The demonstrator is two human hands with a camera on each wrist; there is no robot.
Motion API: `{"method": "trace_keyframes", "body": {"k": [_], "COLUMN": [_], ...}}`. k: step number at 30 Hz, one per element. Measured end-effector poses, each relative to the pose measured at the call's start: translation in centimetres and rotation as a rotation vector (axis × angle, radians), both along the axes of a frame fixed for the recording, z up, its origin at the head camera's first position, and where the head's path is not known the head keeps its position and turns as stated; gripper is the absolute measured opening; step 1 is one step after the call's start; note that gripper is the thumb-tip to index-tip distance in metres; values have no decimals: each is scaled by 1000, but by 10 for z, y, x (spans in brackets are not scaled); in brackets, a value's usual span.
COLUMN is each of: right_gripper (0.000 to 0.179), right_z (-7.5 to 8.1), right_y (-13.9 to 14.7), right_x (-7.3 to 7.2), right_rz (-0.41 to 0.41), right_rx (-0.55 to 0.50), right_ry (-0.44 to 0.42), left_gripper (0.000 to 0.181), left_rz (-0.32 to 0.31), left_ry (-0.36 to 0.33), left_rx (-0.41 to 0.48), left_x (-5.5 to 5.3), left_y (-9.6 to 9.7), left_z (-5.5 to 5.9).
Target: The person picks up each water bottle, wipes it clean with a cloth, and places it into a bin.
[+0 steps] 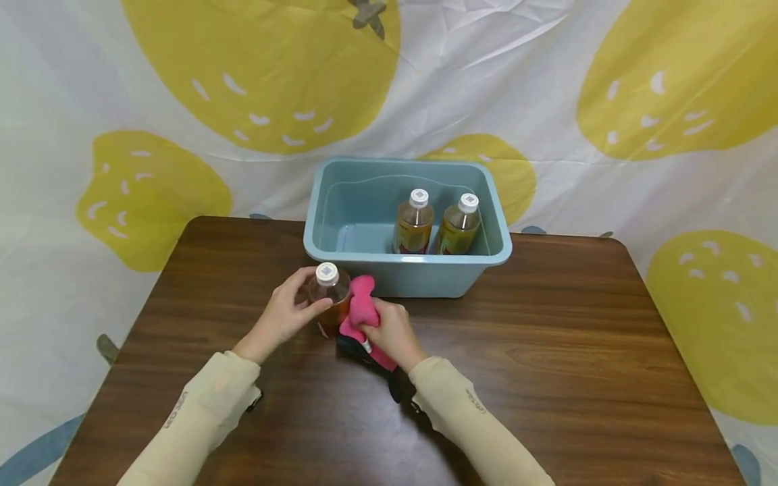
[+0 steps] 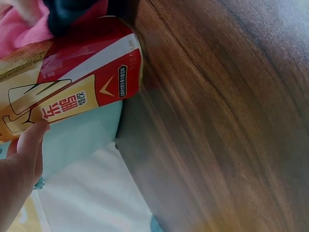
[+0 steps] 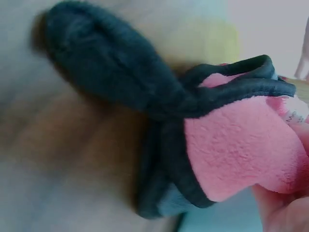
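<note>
My left hand (image 1: 281,316) grips a drink bottle (image 1: 338,314) with a white cap, in front of the bin's left part. The left wrist view shows the bottle's red and yellow label (image 2: 72,104) with a fingertip against it. In my right hand (image 1: 394,332) is a bunched pink cloth (image 1: 363,309) with dark trim, held against the bottle's right side. A dark trim loop (image 3: 111,63) hangs from the cloth in the right wrist view. Whether the bottle's base touches the table is hard to tell.
A blue-green plastic bin (image 1: 401,275) stands at the table's back edge. Two capped bottles, one in the middle (image 1: 415,226) and one at the right (image 1: 458,228), stand inside it. Behind the brown wooden table (image 1: 547,364) hangs a white sheet (image 1: 486,88) with yellow fruit prints.
</note>
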State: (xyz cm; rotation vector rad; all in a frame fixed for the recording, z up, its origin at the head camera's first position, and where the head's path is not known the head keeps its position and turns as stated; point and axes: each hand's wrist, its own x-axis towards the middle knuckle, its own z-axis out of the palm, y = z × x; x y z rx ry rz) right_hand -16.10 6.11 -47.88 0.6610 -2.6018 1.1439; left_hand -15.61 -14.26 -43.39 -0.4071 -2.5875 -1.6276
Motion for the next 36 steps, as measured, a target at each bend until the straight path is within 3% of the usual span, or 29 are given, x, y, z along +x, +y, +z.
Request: {"method": "trace_keyframes", "body": {"k": [4, 9, 12, 13, 15, 24, 31, 36], "right_gripper": [18, 25, 30, 31, 31, 22, 17, 17], "right_z": [18, 52, 68, 72, 73, 51, 14, 0], "right_y": [1, -1, -5, -5, -7, -2, 3, 2], "right_x": [0, -3, -4, -4, -4, -5, -2, -3], "right_rz": [18, 57, 81, 86, 81, 27, -3, -4], "right_rx": [-15, -19, 9, 16, 26, -74, -15, -19], "right_ry": [74, 156, 166, 161, 145, 83, -102, -155], "left_gripper": [48, 47, 46, 45, 45, 48, 47, 47], "left_rz": [-4, -4, -9, -8, -7, -7, -8, -17], "left_ry": [8, 2, -5, -13, -12, 11, 34, 31], "left_rx": [7, 3, -9, -17, -23, 8, -12, -8], "left_x": [-1, -3, -4, -1, -1, -3, -4, -5], "left_y": [0, 0, -1, 0, 0, 3, 3, 2], "left_z": [0, 0, 0, 5, 4, 0, -1, -1]}}
